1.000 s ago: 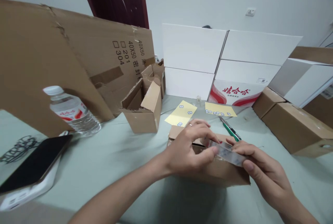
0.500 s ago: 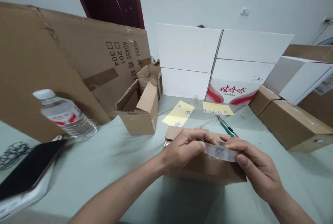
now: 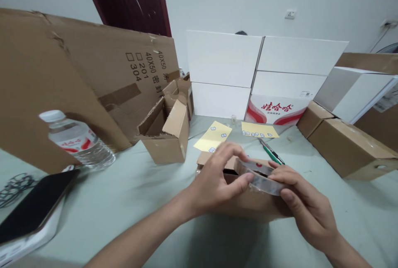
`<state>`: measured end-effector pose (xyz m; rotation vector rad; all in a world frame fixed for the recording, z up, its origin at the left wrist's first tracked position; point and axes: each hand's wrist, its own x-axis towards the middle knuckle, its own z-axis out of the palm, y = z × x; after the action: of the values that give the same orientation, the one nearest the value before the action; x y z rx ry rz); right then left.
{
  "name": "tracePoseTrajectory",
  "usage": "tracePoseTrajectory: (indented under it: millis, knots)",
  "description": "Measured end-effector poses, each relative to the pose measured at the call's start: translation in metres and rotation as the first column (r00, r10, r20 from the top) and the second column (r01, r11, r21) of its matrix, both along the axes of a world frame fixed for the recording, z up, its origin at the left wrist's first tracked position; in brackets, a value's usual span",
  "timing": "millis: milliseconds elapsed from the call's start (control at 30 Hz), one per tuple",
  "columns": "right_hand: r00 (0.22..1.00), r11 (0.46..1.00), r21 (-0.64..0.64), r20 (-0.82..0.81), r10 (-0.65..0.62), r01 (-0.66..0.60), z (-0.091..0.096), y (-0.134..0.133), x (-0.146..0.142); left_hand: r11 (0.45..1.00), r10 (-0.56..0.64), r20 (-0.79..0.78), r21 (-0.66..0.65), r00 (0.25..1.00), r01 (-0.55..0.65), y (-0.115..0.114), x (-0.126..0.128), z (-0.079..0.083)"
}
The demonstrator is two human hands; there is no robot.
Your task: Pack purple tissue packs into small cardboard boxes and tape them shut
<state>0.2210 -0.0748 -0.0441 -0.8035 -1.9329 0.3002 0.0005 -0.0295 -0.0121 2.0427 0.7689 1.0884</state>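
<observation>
A clear, glossy plastic tape roll (image 3: 259, 178) is gleaming above a matt, rough-edged brown corrugated cardboard box (image 3: 248, 205). Beyond the tape roll, a smooth matt white paperboard carton (image 3: 221, 60) is reflecting little, while, far left of the tape roll, a thin, shiny clear plastic water bottle (image 3: 79, 141) is catching the light.

The brown corrugated sheet (image 3: 143, 67) carries black print set sideways: "40X50" twice, one followed by the characters "密封", plus "201" and "304", each beside a square checkbox. The white carton (image 3: 276, 108) bears the red brand mark "娃哈哈" above a line too small to read, and the water bottle label (image 3: 76, 141) shows similar red characters, blurred. The white label (image 3: 385, 100) at the right edge and the small tag (image 3: 306, 93) on the white carton are illegible.
</observation>
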Motion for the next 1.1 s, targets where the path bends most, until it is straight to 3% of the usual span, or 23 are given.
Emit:
tracePoseTrajectory:
  millis: [67,200,367,667,833,933,1100]
  knots:
    - [0.999,0.998,0.056,0.037,-0.015,0.012,0.000,-0.001,-0.001,0.989,0.095,-0.037,0.118,0.995,-0.090,-0.001,-0.002,-0.002]
    - [0.995,0.990,0.138,0.101,-0.015,0.001,-0.001,-0.002,-0.003,0.961,0.084,-0.168,0.275,0.982,-0.035,-0.007,-0.004,-0.004]
    - [0.990,0.978,0.208,0.137,-0.024,-0.005,0.002,-0.003,-0.007,0.926,0.166,-0.293,0.375,0.942,-0.047,-0.014,-0.005,-0.004]
    - [0.991,0.970,0.236,0.107,-0.080,0.053,-0.002,-0.004,-0.007,0.768,0.202,0.029,0.616,0.979,-0.177,-0.009,0.005,-0.017]
    - [0.997,0.985,0.158,-0.001,-0.075,0.075,-0.006,-0.003,-0.004,0.806,0.162,0.165,0.547,0.973,-0.227,-0.003,0.002,-0.016]
    - [0.994,0.971,0.212,-0.012,-0.110,0.110,-0.005,-0.002,-0.005,0.819,0.236,0.143,0.504,0.961,-0.276,-0.007,-0.001,-0.014]
    - [0.989,0.952,0.280,0.038,-0.142,0.126,-0.003,-0.007,-0.009,0.860,0.198,0.109,0.457,0.974,-0.227,-0.013,0.003,-0.015]
